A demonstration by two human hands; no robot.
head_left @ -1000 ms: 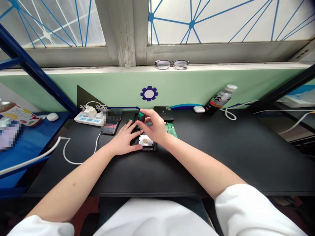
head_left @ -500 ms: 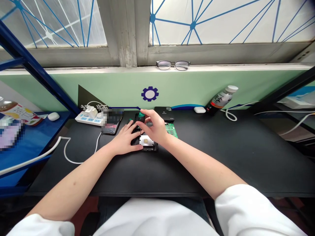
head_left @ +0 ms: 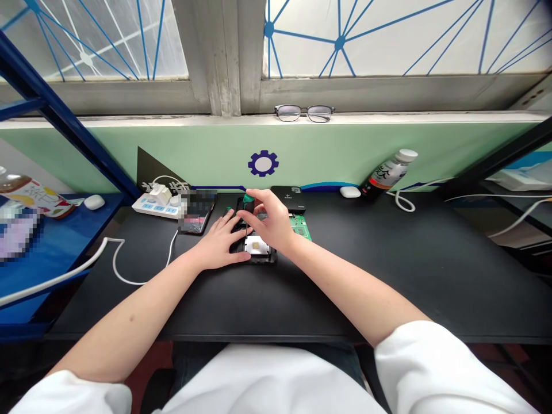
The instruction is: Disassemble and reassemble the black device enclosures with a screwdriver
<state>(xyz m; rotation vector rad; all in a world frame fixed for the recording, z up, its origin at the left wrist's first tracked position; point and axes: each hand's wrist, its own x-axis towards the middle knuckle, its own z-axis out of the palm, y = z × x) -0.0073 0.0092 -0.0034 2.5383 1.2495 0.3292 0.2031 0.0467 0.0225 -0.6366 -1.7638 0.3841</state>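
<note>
My right hand (head_left: pixel 271 221) is closed round a screwdriver (head_left: pixel 248 201) with a green and black handle. The screwdriver stands nearly upright, its thin shaft reaching down to an opened black device casing (head_left: pixel 271 257). In the near part of the casing sits a white plate (head_left: pixel 257 246) with a small tan square on it. My left hand (head_left: pixel 219 244) lies spread at the casing's left side, its thumb and fingertips touching it. Partly behind my right hand is a green circuit board (head_left: pixel 301 226). Where the screwdriver tip meets the casing is hard to make out.
A black box (head_left: pixel 288 199) lies behind the circuit board. To the left are a phone (head_left: pixel 200 213) and a white power strip (head_left: pixel 157 204) with a cable. Farther right stand a white earbud case (head_left: pixel 350 192) and a leaning bottle (head_left: pixel 386 172). Glasses (head_left: pixel 304 112) rest on the sill.
Both hands hold nearly the same place, with the screwdriver still upright in my right hand. The whole view has shifted very slightly.
</note>
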